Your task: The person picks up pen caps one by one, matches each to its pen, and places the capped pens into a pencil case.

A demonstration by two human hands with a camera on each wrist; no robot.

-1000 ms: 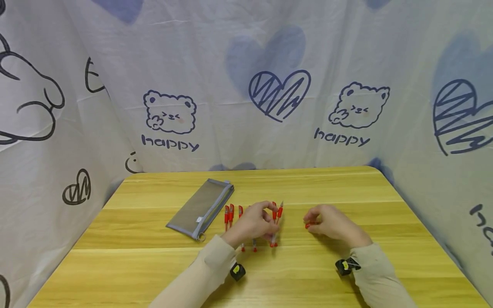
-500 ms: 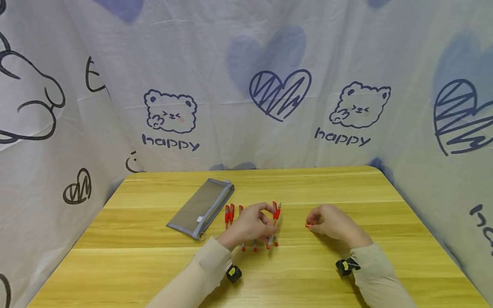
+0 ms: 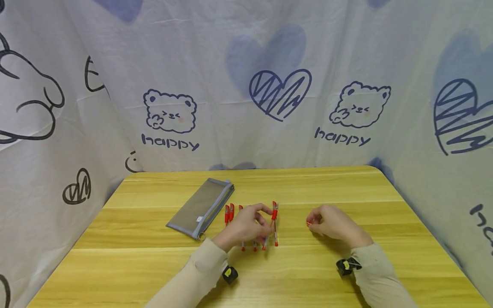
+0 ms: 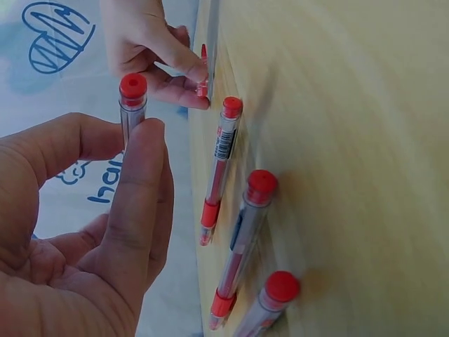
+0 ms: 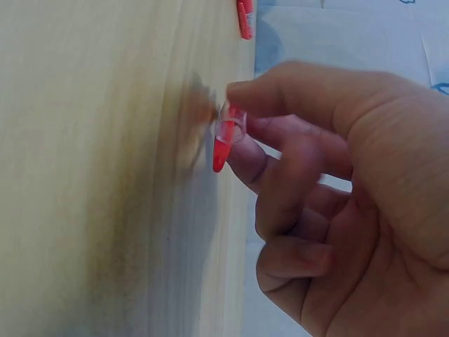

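In the left wrist view my left hand [image 4: 91, 217] pinches a red gel pen [image 4: 132, 102] between thumb and fingers, its red end plug toward the camera. The head view shows that left hand [image 3: 248, 224] above a row of similar pens, hiding parts of them. One capped pen [image 3: 275, 235] lies just right of its fingers. Off to the right, my right hand [image 3: 333, 223] is close over the table. Between its thumb and fingertip, in the right wrist view, it pinches a clear pen cap [image 5: 226, 133] with a red clip.
A grey mesh zip pouch [image 3: 202, 207] lies left of the pens, its zipper ring toward them. Two red-gripped pens [image 3: 229, 212] lie beside the pouch. The wooden table [image 3: 308, 273] ends at a printed cloth backdrop [image 3: 231, 128].
My left hand has drawn slightly left with the pen, away from the right hand. The pen's near end has shifted left. The right hand stays in nearly the same place with the cap, which has turned a little.
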